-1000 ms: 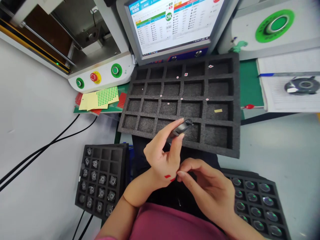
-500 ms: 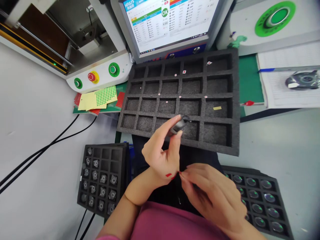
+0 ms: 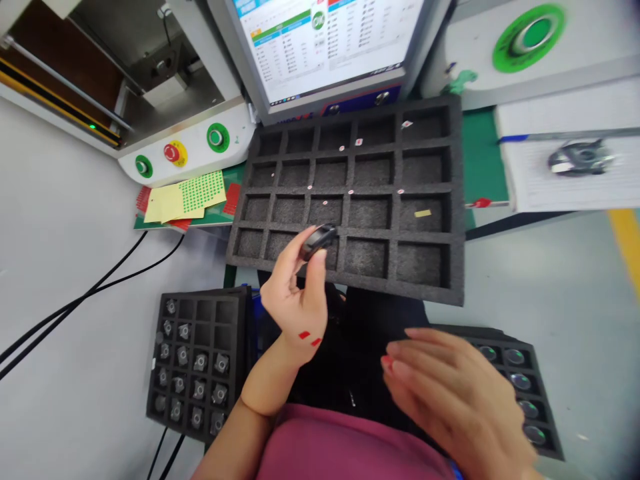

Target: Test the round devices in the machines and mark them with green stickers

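Note:
My left hand (image 3: pixel 297 293) is raised over the near edge of the big black foam tray (image 3: pixel 425 291). Thumb and fingers are closed on a small black round part (image 3: pixel 319 241), held tilted by its rim. Two small red sticker strips (image 3: pixel 304 335) lie on the skin near that wrist. Lower right, my right hand (image 3: pixel 450 393) is apart from the left, slightly blurred, its thumb and fingertips pressed together. A small red sticker (image 3: pixel 387 362) shows at those fingertips.
Behind the foam tray stands a monitor (image 3: pixel 330 47). Sticker sheets (image 3: pixel 203 193) lie left, beside a panel with a red button (image 3: pixel 172 153). Filled trays stand low at left (image 3: pixel 193 313) and right (image 3: pixel 545 407). Another dark part (image 3: pixel 580 159) and a pen (image 3: pixel 565 138) rest on paper.
My right hand has pulled away from the left wrist towards the right, with red at its fingertips. My left hand has shifted left and turned the black part to show more of its side.

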The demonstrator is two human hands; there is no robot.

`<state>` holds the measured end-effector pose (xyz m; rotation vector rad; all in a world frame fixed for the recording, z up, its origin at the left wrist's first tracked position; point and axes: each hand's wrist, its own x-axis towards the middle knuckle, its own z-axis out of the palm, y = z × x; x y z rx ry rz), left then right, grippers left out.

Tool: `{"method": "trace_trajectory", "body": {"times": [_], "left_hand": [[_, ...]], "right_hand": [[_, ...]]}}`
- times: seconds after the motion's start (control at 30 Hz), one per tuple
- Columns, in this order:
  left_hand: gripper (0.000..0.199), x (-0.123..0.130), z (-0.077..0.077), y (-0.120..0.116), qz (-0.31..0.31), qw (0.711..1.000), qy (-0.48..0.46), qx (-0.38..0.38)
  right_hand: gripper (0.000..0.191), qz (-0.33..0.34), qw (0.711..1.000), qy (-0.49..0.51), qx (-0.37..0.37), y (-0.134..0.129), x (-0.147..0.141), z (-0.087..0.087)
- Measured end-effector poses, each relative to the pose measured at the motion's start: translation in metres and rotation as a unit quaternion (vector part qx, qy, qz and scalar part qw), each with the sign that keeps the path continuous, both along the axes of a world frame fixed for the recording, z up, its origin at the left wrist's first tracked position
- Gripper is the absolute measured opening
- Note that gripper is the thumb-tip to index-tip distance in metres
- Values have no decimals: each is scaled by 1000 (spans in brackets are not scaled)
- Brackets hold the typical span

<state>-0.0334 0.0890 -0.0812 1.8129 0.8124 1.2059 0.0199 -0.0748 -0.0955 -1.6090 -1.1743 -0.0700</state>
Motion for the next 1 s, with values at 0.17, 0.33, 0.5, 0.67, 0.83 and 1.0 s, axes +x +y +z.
{"method": "trace_trajectory", "body": {"times": [0.17, 0.33, 0.5, 0.67, 0.83, 1.0], "left_hand": [[23, -8, -3, 10, 62, 998, -4, -29], [21, -9, -3, 15, 61, 997, -17, -51], [20, -9, -2, 17, 59, 997, -2, -47], [22, -10, -4, 20, 66, 995, 3, -74], [23, -10, -3, 19, 56, 993, 9, -103], [24, -13, 2, 22, 73, 990, 10, -120]], "right_hand": [[7, -354, 888, 286, 73, 11, 72, -43], [30, -329, 837, 431, 77, 23, 143, -70], [22, -334, 814, 472, 62, 41, 156, -76], [14, -343, 805, 483, 26, 47, 164, -79], [17, -346, 817, 461, 1, 47, 162, -83], [22, -381, 839, 388, -31, 20, 184, -82]]}}
